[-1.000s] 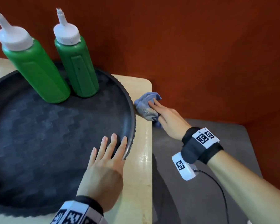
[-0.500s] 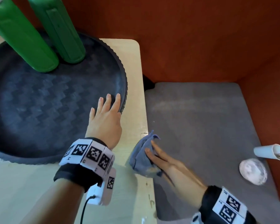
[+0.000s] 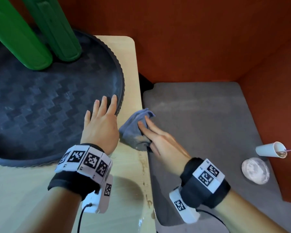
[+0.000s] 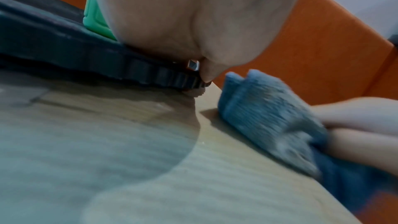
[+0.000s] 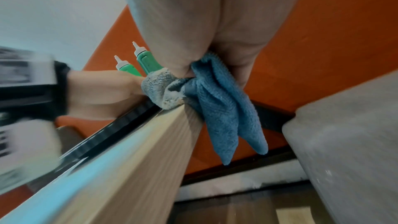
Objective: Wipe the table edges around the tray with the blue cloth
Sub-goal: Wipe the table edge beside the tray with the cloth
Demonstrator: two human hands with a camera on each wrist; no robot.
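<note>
Two green bottles stand on one dark round tray; the right wrist view shows both white nozzles. There is one pale wooden table, and one blue cloth bunched at its right edge. Two hands are in view, the left hand and the right hand, each with one marker-covered wristband and one white camera unit below the wrist. One grey seat lies beside the table. On it there is one white paper cup on its side and one pale crumpled ball, two loose bits in all.
</note>
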